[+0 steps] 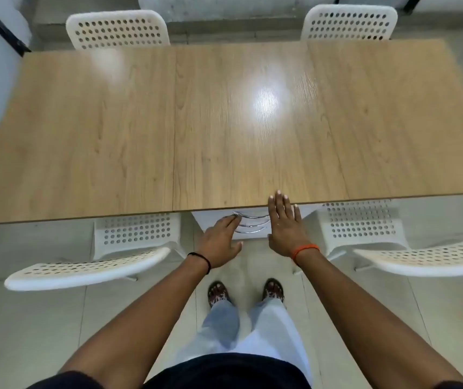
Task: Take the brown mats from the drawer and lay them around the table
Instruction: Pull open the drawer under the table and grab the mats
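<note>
A white drawer unit [216,217] stands under the near edge of the wooden table [168,130], with three curved chrome handles [252,223] showing. My left hand [219,242] reaches down to the top handle, and its fingertips touch the handle's left end. Fingers spread, my right hand [285,226] lies flat with its fingertips resting on the table's near edge. No brown mats are in view. The drawers look shut, mostly hidden beneath the tabletop.
Two white perforated chairs [90,265] [421,256] flank me at the near side. Two more chairs [118,29] [348,22] stand at the far side. My feet [219,293] are on the tiled floor between the near chairs.
</note>
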